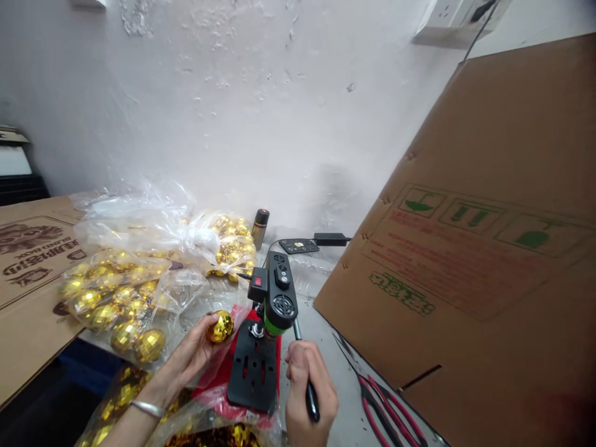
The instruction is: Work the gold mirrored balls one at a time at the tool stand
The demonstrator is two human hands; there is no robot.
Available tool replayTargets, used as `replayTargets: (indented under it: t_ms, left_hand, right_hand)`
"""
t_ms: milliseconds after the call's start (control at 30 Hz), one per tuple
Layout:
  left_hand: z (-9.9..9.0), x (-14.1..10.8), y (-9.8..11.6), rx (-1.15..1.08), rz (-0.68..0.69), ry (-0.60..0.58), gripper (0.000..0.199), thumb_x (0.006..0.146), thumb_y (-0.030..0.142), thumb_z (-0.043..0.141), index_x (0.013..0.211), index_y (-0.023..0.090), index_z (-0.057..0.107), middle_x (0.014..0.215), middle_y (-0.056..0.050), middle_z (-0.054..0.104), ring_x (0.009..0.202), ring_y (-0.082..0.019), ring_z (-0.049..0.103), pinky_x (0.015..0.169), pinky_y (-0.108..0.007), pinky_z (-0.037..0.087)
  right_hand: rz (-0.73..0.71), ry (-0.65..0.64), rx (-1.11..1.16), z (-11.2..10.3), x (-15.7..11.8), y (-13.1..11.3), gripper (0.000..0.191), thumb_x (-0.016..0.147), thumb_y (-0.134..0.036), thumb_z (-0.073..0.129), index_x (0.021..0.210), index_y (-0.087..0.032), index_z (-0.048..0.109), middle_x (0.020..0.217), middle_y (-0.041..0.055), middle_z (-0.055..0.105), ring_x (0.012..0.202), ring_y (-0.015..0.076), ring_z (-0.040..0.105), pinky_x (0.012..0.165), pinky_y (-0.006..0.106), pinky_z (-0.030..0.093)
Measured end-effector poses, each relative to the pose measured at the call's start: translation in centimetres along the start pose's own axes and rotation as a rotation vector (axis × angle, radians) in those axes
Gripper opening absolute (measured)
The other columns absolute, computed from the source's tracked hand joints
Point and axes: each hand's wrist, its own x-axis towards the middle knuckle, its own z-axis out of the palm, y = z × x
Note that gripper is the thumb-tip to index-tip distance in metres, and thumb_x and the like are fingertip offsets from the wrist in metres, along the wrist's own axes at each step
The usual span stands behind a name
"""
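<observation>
Far L we've got a flattened-looking brown carton [40, 248] w/ dark print, then a clear plastic bag [112, 298] full of gold disco balls, its loose film spilling up & R. A second, knotted bag [235, 239] of the same sits behind, nr the wall [279, 124]; more gold shows thru film at the bottom edge.

Our L hand [198, 351], w/ a silver bangle [148, 408] on the wrist, has thumb & fingers clamped on one gold disco ball [220, 326]. The ball's held up just L of the chuck [256, 330] on a mini drill press [282, 288], apart from it as far as we can see. The press's black slotted base plate [254, 372] is over something flat & red. Behind the press: a black-capped canister [260, 230], upright-ish, & to its R a black power adapter [329, 239].

R of the press, our R hand [307, 391] is in a fist, fingers wrapped on the black-gripped lever [313, 403]. Next, red-&-black-handled scissors [386, 403] lie on the tabletop, blades pointing away, beside a big brown box [465, 248] w/ green & red print. Top R: a wall socket [447, 15] w/ a plug in.
</observation>
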Motion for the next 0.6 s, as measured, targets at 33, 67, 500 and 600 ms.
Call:
replayTargets:
  t_ms: [33,67,500,600]
  left_hand:
    - [0.3,-0.3,-0.6,-0.033,-0.038,-0.003,0.010,0.088,0.023,0.077,0.094,0.017,0.074,0.101,-0.008,0.083,0.093,-0.021,0.079,0.086,-0.031,0.068]
    - [0.6,-0.4,-1.2,-0.048,-0.076,-0.012,0.012,0.089,0.024,0.077,0.097,0.016,0.074,0.103,-0.008,0.082,0.094,-0.020,0.079,0.087,-0.029,0.067]
    - [0.6,0.2,-6.9,0.870,0.362,-0.083,0.059,0.092,0.065,0.065,0.133,0.024,0.058,0.132,-0.012,0.072,0.126,-0.033,0.067,0.111,-0.048,0.052]
    - [0.7,0.0,-7.1,0.982,0.398,-0.163,0.050,0.093,0.057,0.066,0.130,0.024,0.060,0.135,-0.013,0.072,0.131,-0.036,0.066,0.116,-0.052,0.050]
  right_hand:
    - [-0.027,-0.022,-0.008,-0.3,0.1,0.2,0.031,0.110,-0.015,0.046,0.081,-0.023,0.054,0.073,-0.0038,0.051,0.063,0.0098,0.050,0.057,0.022,0.041]
    - [-0.040,-0.030,-0.017,-0.5,0.2,0.2,0.031,0.109,-0.015,0.046,0.081,-0.023,0.054,0.073,-0.0039,0.051,0.062,0.0097,0.050,0.057,0.022,0.041]
    - [-0.093,-0.065,-0.115,-1.1,3.6,-1.8,0.037,0.110,-0.020,0.047,0.074,-0.024,0.048,0.065,-0.0055,0.051,0.053,0.0087,0.046,0.049,0.022,0.036]
    - [-0.098,-0.061,-0.108,-1.1,3.2,-1.6,0.035,0.109,-0.018,0.047,0.075,-0.024,0.047,0.066,-0.0062,0.051,0.054,0.0082,0.047,0.051,0.020,0.038]
